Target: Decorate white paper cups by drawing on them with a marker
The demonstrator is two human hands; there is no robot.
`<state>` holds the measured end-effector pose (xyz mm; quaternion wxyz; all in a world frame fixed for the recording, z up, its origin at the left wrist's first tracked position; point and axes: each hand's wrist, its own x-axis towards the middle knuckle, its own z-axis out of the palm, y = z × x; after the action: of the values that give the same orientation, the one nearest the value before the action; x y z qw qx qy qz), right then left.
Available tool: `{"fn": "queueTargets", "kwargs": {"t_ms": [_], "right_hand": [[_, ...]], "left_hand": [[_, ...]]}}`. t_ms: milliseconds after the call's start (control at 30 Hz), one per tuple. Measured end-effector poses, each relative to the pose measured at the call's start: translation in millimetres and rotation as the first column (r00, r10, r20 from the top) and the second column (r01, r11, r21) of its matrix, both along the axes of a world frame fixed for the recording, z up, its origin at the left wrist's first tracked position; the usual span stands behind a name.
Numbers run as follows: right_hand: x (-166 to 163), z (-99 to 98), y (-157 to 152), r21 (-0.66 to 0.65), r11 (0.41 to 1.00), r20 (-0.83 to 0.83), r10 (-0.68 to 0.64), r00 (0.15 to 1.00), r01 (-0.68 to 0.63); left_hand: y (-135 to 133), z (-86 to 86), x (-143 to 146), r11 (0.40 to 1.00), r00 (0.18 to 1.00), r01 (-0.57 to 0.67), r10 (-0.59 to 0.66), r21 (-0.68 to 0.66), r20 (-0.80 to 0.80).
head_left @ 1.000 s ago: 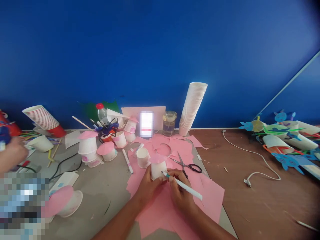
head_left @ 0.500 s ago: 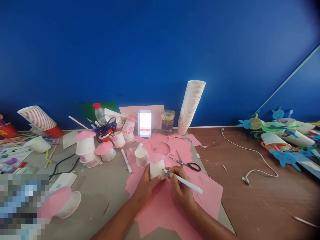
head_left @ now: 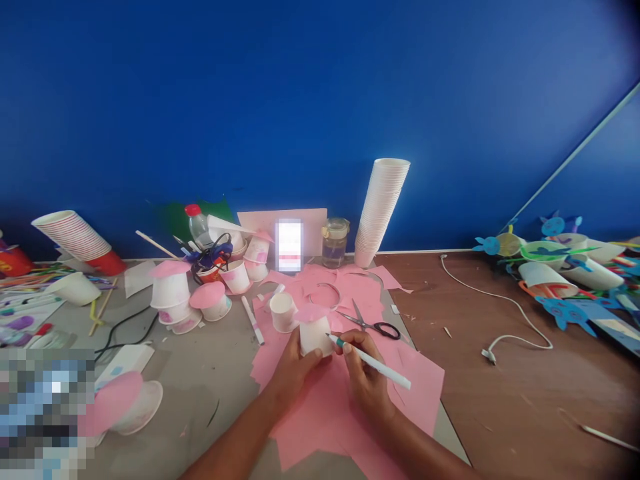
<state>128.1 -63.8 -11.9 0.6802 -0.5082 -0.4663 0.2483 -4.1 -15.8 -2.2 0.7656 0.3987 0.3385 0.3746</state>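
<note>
Smooth, irregularly cut pink paper sheets (head_left: 320,420) covered part of the matte grey table top (head_left: 215,380). A tall, leaning stack of white paper cups (head_left: 380,213) stood against the blue wall. On the sheets, the left hand (head_left: 295,367) was wrapped round a small upright white paper cup capped with a pink paper disc (head_left: 314,333). The right hand (head_left: 365,383) pinched a slim white pen with a teal grip (head_left: 375,361). Its long axis ran from lower right to upper left, and the tip pointed at the cup's side, apparently touching it. Black-handled steel scissors (head_left: 371,324) lay just beyond.
</note>
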Motion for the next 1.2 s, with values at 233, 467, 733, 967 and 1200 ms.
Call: {"fn": "queueTargets", "kwargs": {"t_ms": [233,467,733,967,1200], "right_hand": [[0.7,-5.6,0.9,-0.01,0.999,0.015,0.036,0.999,-0.036],[1.4,-1.8,0.1,0.026,0.999,0.065,0.046,0.997,-0.048],[2.2,0.4,-0.1,0.064,0.994,0.102,0.083,0.991,-0.09],[4.1,-1.6,-0.7,0.036,0.995,0.157,0.085,0.984,-0.092],[2.4,-4.6,0.6,0.053,0.997,0.092,0.059,0.994,-0.064]], "left_hand": [[-0.5,1.7,1.3,1.0,0.999,0.003,-0.003,-0.009,0.033],[-0.4,0.5,1.6,1.0,1.0,0.005,-0.005,0.008,0.019],[0.2,-1.8,0.7,1.0,1.0,-0.005,0.006,0.027,-0.021],[1.0,-5.7,-0.2,0.999,0.999,-0.008,0.01,0.045,-0.033],[0.8,-3.2,-0.5,0.999,1.0,0.003,-0.003,0.049,0.0]]}}
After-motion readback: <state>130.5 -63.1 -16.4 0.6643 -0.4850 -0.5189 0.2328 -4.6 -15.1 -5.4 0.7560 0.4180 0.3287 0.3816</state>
